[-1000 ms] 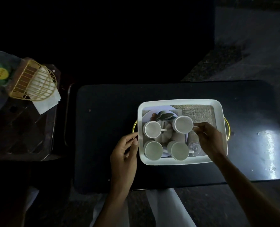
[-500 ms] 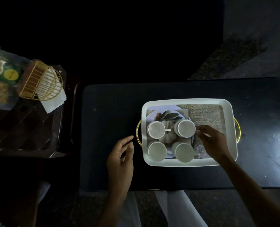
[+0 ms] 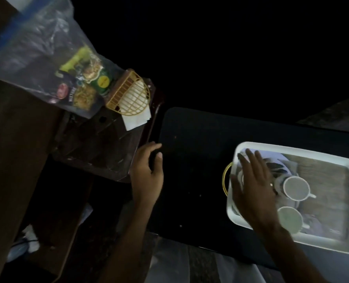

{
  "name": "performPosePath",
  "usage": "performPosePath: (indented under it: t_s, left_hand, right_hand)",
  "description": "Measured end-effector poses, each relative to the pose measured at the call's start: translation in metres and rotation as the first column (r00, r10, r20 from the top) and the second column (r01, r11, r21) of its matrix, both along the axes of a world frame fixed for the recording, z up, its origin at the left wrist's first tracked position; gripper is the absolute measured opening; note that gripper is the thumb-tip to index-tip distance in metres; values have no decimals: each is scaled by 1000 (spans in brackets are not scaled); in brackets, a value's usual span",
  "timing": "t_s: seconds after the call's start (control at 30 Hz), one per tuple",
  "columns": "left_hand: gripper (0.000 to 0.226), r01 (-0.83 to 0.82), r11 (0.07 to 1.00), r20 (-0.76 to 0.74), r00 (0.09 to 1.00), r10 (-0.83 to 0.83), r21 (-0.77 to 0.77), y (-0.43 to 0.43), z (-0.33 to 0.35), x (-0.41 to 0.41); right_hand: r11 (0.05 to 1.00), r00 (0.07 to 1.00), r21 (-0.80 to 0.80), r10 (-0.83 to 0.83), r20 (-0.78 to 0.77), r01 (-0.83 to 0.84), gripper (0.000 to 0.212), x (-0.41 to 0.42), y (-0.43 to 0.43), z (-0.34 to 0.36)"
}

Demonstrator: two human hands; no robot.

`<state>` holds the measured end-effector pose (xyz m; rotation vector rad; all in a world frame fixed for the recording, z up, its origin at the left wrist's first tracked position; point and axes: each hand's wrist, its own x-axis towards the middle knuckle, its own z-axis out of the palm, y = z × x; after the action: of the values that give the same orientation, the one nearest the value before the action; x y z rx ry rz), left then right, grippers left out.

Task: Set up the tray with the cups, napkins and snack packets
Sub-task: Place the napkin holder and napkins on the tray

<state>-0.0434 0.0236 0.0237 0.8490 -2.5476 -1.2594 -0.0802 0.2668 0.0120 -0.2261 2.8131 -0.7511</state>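
1. Judging handling first: the cups [image 3: 296, 188] look ceramic, so prob. stiff, breakable and slick w/ a glaze. Best taken by the side handle or pinched at the rim, one at a time. Two show clearly in the tray [image 3: 292, 149]; any others are hidden under the right hand [image 3: 253, 193].
2. Napkins [image 3: 138, 119] sit in a yellow wire holder [image 3: 128, 97] on the dark wooden side table [image 3: 92, 148], far left. Prob. light, limp paper: pinch a few sheets at the free edge and pull them clear of the wire, or lift the holder by its frame.
3. Snack packets [image 3: 81, 86] lie inside a clear plastic bag [image 3: 36, 43] just left of the holder. Judged light, crinkly, slippery film w/ crushable contents: take by a top seam or corner, no squeezing.
4. Tray is white w/ a gold handle [image 3: 225, 181] on its left end and rests on the black tabletop [image 3: 190, 160], right side of view.
5. Grips now: the right hand is flat, fingers spread, over the tray's left part, holding nothing I can see. The left hand [image 3: 147, 176] is loosely curled and empty at the tabletop's left edge, nearest the side table.
6. Vs. 0.5 s ago: the view has swung left, so the tray now sits at the right edge and the side table fills more of the frame. The right hand has left the tray's right part, where it was near the upper right cup, and crossed to the left part. The left hand has moved away from the tray toward the side table. Frame is blurred w/ motion.
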Motion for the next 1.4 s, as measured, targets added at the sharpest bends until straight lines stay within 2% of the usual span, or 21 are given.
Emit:
performPosePath:
  t_s: [0.1, 0.2, 0.4, 0.5, 0.57, 0.67, 0.8, 0.9, 1.0, 1.07, 1.13, 1.2, 1.27, 1.33, 1.4]
  left_hand:
    - [28, -19, 986, -13, 1000, 17, -167, -51, 1, -17]
    - [33, 43, 949, 31, 999, -35, -313, -100, -1, -44]
    - [60, 355, 775, 211, 935, -285, -523, -157, -13, -99]
    - [77, 461, 705, 342, 885, -317, -540, -168, -20, -121]
    - [87, 489, 697, 379, 867, -324, -524, -171, -23, -131]
    - [91, 492, 700, 374, 866, -333, -517, -173, -24, -139]
    - [82, 474, 703, 335, 879, -341, -530, -175, -20, -145]
    - [80, 435, 739, 237, 901, -365, -515, -178, -14, -141]
    - [80, 330, 848, 4, 932, -361, -414, -173, -3, -129]
    - [80, 254, 942, -123, 951, -285, -219, -163, 5, -117]
    - [77, 169, 985, -179, 970, -163, 18, -149, 12, -101]
    - [68, 122, 959, -179, 981, -76, 258, -134, 18, -84]
    - [61, 136, 860, -175, 983, -56, 491, -118, 20, -69]
    - [57, 152, 792, -179, 982, -55, 592, -102, 16, -56]
    - [59, 160, 770, -151, 985, -83, 617, -85, 15, -45]
  right_hand:
    - [994, 997, 77, 70, 20, -71, 68, 7, -58, -6]
    - [979, 991, 152, 134, 21, -135, 78, 7, -103, -11]
    - [955, 982, 232, 170, 81, -184, 82, 0, -160, -19]
    - [957, 983, 235, 151, 102, -171, 81, -3, -181, -20]
    - [962, 984, 221, 141, 107, -161, 79, -5, -190, -20]
    - [970, 986, 199, 117, 120, -140, 78, -5, -199, -21]
    - [986, 994, 146, 72, 86, -84, 75, -14, -204, -24]
    - [996, 997, 61, 58, 50, -61, 72, -25, -206, -24]
    - [993, 999, -111, -27, 20, 29, 64, -42, -210, -14]
    - [977, 996, -202, -77, -35, 68, 55, -54, -211, -2]
    - [946, 990, -308, -123, -63, 98, 48, -64, -209, 13]
    - [879, 985, -452, -171, -6, 150, 44, -67, -205, 29]
    - [807, 982, -561, -169, 84, 187, 42, -65, -198, 44]
    - [778, 982, -600, -131, 135, 186, 41, -60, -189, 55]
    - [799, 987, -582, -90, 130, 149, 32, -53, -177, 59]
